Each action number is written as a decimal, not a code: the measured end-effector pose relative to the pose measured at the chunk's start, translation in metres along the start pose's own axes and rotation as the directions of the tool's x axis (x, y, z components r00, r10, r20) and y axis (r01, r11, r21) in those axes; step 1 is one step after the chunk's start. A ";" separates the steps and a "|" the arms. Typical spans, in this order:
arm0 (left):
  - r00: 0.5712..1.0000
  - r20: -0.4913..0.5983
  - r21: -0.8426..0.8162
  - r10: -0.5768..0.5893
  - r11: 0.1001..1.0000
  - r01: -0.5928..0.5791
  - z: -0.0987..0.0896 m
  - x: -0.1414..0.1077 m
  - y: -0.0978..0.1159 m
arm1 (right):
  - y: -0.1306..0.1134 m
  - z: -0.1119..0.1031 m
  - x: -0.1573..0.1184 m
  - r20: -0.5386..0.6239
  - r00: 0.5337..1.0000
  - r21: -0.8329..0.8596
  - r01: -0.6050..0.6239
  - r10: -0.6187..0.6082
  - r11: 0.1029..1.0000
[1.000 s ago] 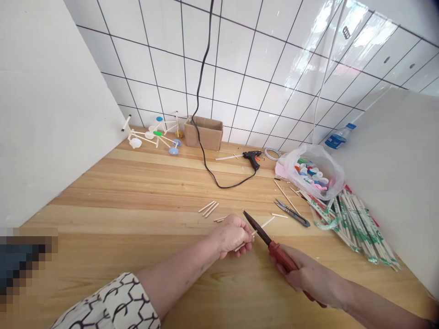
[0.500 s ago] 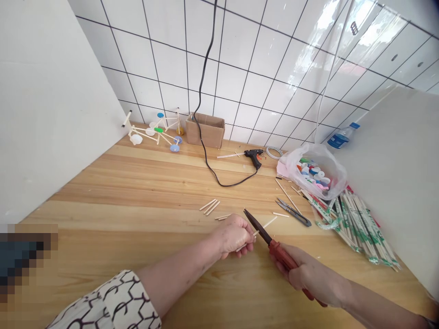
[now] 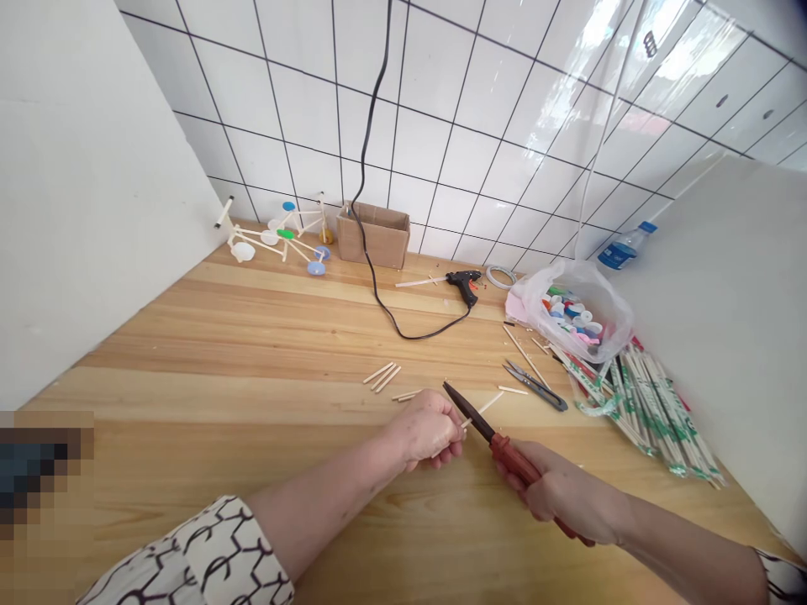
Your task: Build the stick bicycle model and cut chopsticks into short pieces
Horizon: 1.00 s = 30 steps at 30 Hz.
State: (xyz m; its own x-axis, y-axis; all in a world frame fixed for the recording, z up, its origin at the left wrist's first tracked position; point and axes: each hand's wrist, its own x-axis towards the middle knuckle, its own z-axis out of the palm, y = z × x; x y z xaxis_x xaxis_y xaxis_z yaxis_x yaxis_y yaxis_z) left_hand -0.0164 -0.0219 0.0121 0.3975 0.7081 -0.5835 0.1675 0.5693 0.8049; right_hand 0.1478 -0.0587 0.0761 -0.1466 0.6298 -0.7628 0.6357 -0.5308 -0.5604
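My left hand is closed on a thin wooden stick, whose end sticks out by the fingertips. Wrapped round the red handles of a pair of long-nosed pliers is my right hand. The dark jaws of the pliers point up and left and cross the stick beside my left fingertips. Past the jaws, a pale stick length shows. Short cut sticks lie on the wooden table beyond my left hand. Grey snips rest beyond the pliers, with a short stick beside them.
At the back stand stick models with bottle-cap wheels, a cardboard box, a black glue gun with its cord and a tape roll. On the right are a bag of caps, wrapped sticks and a bottle.
The whole view has shifted slightly, so things appear a little further left and up. Both hands keep their hold on the stick and pliers.
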 end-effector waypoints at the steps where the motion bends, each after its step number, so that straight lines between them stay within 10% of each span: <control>1: 1.000 -0.001 0.001 -0.001 1.000 0.001 0.000 0.000 0.000 | -0.001 0.000 0.000 0.000 1.000 -0.003 -0.010 0.010 1.000; 16: 1.000 -0.003 -0.037 0.021 0.999 -0.021 0.000 -0.002 0.002 | 0.015 -0.007 0.012 0.066 0.994 0.176 0.079 -0.092 0.981; 24: 0.997 -0.020 -0.094 0.077 0.993 -0.079 0.001 -0.003 0.000 | 0.040 -0.020 0.027 -0.230 0.882 -0.543 0.234 -0.412 0.806; 30: 0.972 -0.094 -0.042 0.217 0.974 -0.222 -0.002 -0.002 -0.004 | 0.048 -0.017 0.037 -0.241 0.775 -0.709 0.270 -0.584 0.651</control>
State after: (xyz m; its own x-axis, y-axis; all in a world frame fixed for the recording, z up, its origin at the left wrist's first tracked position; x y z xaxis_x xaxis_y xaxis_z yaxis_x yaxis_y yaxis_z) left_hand -0.0199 -0.0245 0.0102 0.3382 0.8509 -0.4021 0.0366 0.4150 0.9091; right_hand 0.1859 -0.0514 0.0269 -0.3026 0.9347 -0.1864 0.9118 0.2270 -0.3421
